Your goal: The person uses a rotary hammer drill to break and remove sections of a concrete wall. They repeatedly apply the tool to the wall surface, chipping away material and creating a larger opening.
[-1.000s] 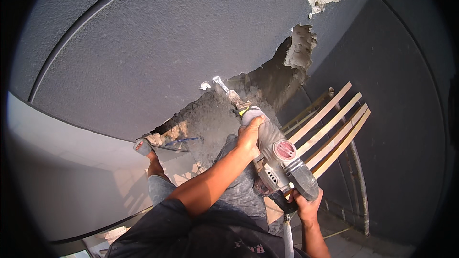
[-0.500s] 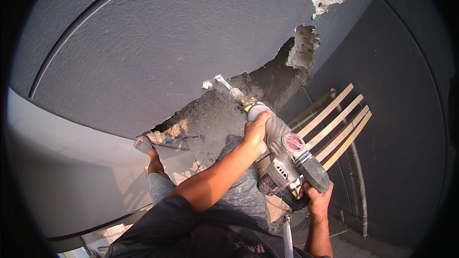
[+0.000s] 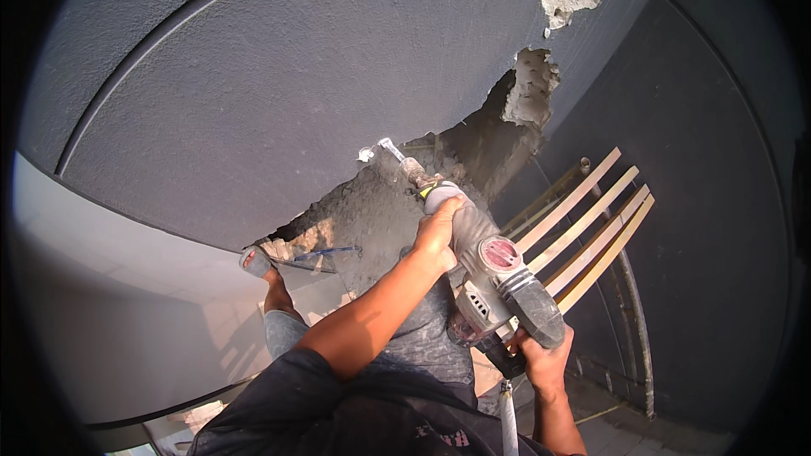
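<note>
Your left hand wraps round the front of the demolition hammer and your right hand clasps its rear handle; the tool is in front of your body, its long axis slanting from lower right to upper left, the chisel pointing at the broken edge of the grey wall, near a pale chipped spot, with wooden strips to the right

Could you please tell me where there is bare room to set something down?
The lower-right paving between the right forearm and the long pole looks mostly bare, with a thin yellow strip nearby. It's crowded around the power hammer, held by the left hand and right hand, with wooden slats behind it.
</note>
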The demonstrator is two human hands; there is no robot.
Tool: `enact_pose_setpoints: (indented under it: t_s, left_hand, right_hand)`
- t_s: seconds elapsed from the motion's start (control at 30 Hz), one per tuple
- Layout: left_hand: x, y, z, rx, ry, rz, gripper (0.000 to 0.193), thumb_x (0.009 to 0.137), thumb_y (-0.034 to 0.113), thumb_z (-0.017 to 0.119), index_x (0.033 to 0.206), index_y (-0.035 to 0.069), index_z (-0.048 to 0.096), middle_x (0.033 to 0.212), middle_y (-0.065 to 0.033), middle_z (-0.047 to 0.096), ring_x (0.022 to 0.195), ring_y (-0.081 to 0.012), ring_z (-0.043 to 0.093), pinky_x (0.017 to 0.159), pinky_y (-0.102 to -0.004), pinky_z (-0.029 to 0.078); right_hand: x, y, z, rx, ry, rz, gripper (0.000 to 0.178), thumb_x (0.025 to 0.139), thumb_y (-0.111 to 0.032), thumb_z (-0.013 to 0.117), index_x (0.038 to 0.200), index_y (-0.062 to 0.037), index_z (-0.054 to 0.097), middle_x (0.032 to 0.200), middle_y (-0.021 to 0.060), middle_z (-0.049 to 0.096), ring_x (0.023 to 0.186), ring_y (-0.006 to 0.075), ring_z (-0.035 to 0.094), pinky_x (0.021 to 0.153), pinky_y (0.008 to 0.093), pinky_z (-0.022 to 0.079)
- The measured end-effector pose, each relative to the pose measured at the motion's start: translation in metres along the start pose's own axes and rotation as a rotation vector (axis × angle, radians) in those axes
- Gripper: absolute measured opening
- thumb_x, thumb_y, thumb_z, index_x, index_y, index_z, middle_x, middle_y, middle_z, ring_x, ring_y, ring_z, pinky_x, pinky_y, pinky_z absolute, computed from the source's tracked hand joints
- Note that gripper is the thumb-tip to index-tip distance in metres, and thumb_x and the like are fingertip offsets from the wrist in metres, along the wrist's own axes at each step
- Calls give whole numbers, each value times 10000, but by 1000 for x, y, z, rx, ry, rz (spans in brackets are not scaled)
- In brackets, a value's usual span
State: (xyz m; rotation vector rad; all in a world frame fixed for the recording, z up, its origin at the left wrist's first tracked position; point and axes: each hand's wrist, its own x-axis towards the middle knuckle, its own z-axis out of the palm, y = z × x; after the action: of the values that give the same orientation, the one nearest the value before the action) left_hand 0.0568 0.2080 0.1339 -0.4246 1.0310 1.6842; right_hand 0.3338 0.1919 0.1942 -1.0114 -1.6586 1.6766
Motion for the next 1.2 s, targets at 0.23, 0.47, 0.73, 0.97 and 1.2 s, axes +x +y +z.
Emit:
enact_pose_setpoints:
  t_s: [0.23,0.47,0.73,0.97,1.2]
  left_hand:
    - [-4,8,2,38,23,28,490,867,349,813,1217,46,652,1147,-137,703,998,-293,711,864,-530,597]
    - [-5,3,1,44,34,54,487,860,351,817,1202,42,659,1149,-142,701,990,-287,711,845,-513,602]
    - [-1,4,-5,88,10,35,572,886,407,775,1330,87,606,1261,-125,672,1114,-295,680,944,-558,557]
    - [15,-3,-13,11,-68,47,592,877,416,778,1350,108,598,1301,-128,657,1140,-297,671,965,-560,547]
    - [-1,2,0,87,12,39,630,849,429,788,1346,94,593,1321,-145,642,1164,-310,651,979,-573,524]
  right_hand:
    - [3,3,5,-2,-3,-21,169,806,-62,626,922,56,659,716,68,644,577,163,645,545,307,538]
    - [2,1,5,-21,1,-39,172,805,-65,621,918,58,662,707,68,637,563,160,631,528,309,534]
    - [4,0,3,-5,-6,-40,121,805,-34,622,884,43,670,691,56,657,581,132,619,555,290,510]
    - [4,2,7,-27,-5,-68,176,791,-31,595,919,72,657,682,62,620,526,145,589,490,303,495]
    - [9,6,4,-16,12,-33,126,789,-26,611,884,46,652,695,54,632,552,137,603,519,292,497]
